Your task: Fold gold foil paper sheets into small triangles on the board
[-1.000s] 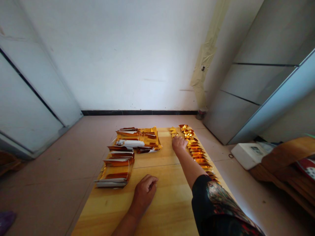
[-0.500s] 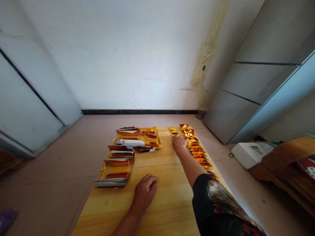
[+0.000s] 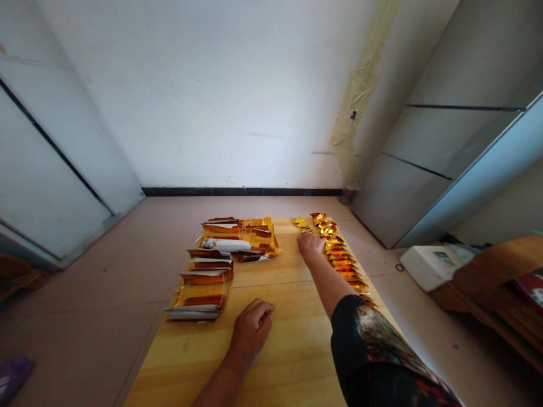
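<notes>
At the far right of the wooden table (image 3: 271,362), my right hand (image 3: 311,244) is closed, its fingertips at a small folded gold foil paper (image 3: 302,224) in a short row; the back of the hand partly hides them. Alongside my right forearm runs a long row of overlapping folded gold foil papers (image 3: 343,264). My left hand (image 3: 254,327) rests loosely curled on the wood nearer to me, with nothing seen in it. Left of it lie stacks of flat gold and white foil paper (image 3: 199,291), and farther back another pile (image 3: 258,240) with a white roll (image 3: 227,245) on it.
Beyond the table stand a white wall (image 3: 237,113) and a grey cabinet (image 3: 419,164). On the right are a white box (image 3: 424,265) and brown wooden furniture (image 3: 483,282). Something purple (image 3: 14,376) lies on the floor at lower left.
Hardly anything differs. The whole view has shifted slightly, and both hands keep nearly the same places and poses.
</notes>
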Motion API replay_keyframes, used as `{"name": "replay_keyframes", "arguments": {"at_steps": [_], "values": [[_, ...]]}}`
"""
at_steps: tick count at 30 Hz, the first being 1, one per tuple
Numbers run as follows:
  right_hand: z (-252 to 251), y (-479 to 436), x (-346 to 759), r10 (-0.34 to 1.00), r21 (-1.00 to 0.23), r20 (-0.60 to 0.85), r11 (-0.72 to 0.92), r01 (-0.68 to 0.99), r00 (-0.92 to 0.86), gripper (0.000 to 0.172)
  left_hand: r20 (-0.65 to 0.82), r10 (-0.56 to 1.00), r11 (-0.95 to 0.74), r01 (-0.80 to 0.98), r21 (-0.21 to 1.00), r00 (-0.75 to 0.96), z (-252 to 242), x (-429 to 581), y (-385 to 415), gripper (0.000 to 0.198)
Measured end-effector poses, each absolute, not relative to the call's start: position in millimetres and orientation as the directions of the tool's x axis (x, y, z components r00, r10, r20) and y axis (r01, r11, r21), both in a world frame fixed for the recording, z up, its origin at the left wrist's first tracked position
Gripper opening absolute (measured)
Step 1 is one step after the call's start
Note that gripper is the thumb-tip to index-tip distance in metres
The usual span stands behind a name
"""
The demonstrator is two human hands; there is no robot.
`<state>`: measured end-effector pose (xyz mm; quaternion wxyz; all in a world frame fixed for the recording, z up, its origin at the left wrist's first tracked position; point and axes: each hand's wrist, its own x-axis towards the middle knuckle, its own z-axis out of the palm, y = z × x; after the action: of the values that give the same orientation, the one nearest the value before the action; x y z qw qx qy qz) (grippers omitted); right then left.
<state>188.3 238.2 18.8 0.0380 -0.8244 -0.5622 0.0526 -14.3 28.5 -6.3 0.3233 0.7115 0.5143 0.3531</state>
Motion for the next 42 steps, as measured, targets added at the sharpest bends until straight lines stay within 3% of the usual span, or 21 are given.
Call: {"name": "replay_keyframes", "arguments": {"at_steps": [15, 18, 20, 24, 26, 31, 36, 42], "values": [[30.3, 179.8, 159.0, 0.958, -0.125, -0.021, -0.286, 0.95, 0.285, 0.039, 0.282, 0.945, -0.326, 0.495, 0.805, 0.163, 19.3, -11.8, 19.4, 0.022], [31.1, 144.8, 144.2, 0.989, -0.087, 0.035, -0.142, 0.986, 0.145, 0.037, 0.392, 0.892, -0.444, 0.6, 0.665, 0.226, 46.7, -31.3, 16.7, 0.025], [33.5, 121.7, 137.3, 0.997, -0.065, 0.025, -0.073, 0.995, 0.075, 0.033, 0.435, 0.886, -0.397, 0.741, 0.541, 0.157, 65.4, -56.4, 19.7, 0.025], [42.3, 83.0, 128.7, 0.998, -0.053, -0.011, 0.061, 0.997, -0.062, 0.025, 0.278, 0.955, -0.191, 0.93, 0.314, 0.103, 77.0, -120.0, 33.7, 0.028], [45.7, 67.3, 124.2, 0.99, -0.07, -0.016, 0.138, 0.988, -0.139, 0.022, 0.172, 0.98, -0.145, 0.953, 0.265, 0.101, 69.0, -146.6, 40.0, 0.031], [42.8, 40.7, 114.3, 0.966, -0.109, 0.019, 0.26, 0.96, -0.259, 0.016, -0.007, 0.965, -0.24, 0.9, 0.365, 0.261, 47.9, -174.8, 45.8, 0.03], [31.9, 33.0, 115.3, 0.938, -0.103, 0.072, 0.345, 0.933, -0.339, 0.014, -0.015, 0.955, -0.257, 0.853, 0.454, 0.296, 51.6, -170.7, 43.9, 0.025], [14.8, 32.2, 119.9, 0.906, -0.095, 0.164, 0.408, 0.908, -0.39, 0.015, 0.093, 0.972, -0.231, 0.823, 0.519, 0.214, 55.4, -172.8, 43.0, 0.021]]}}
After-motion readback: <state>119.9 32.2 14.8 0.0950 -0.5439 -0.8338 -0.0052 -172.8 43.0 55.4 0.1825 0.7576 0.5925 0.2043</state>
